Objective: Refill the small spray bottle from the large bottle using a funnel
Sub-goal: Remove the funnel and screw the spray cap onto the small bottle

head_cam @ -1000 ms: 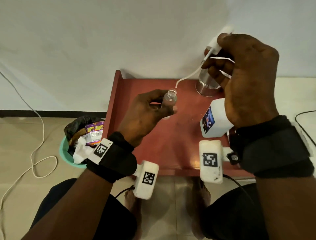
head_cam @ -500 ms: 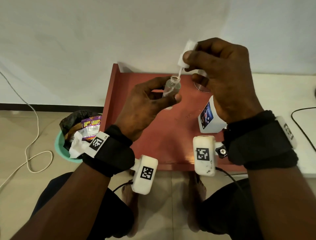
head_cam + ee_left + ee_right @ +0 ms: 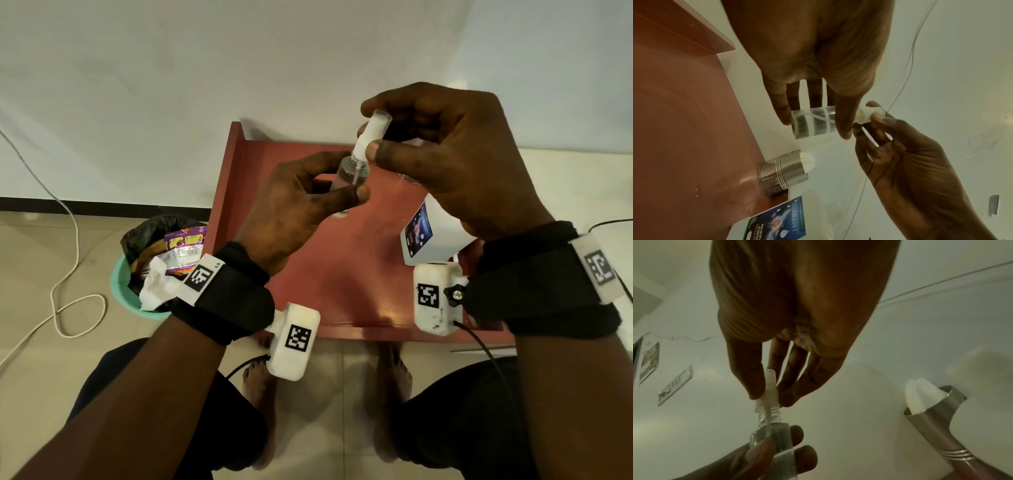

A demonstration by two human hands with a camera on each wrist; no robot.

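My left hand (image 3: 329, 185) grips the small clear spray bottle (image 3: 349, 171) between thumb and fingers, above the red table (image 3: 329, 274). My right hand (image 3: 387, 144) pinches the white spray head (image 3: 371, 135) at the bottle's neck, its dip tube down inside the bottle. In the right wrist view the spray head (image 3: 767, 394) sits just above the neck threads of the bottle (image 3: 772, 434). In the left wrist view the bottle (image 3: 813, 123) lies across my fingers. The large white bottle (image 3: 428, 236) with a blue label stands under my right wrist. A white funnel (image 3: 920, 399) rests in a steel cup (image 3: 781, 172).
A green bin (image 3: 137, 274) lined with a black bag and holding wrappers stands on the floor left of the table. A white cable (image 3: 65, 274) loops on the floor further left. The wall runs just behind the table.
My right hand brought the spray head down from high on the right, fed its tube into the bottle and lowered the head onto the neck. My left hand kept holding the bottle.
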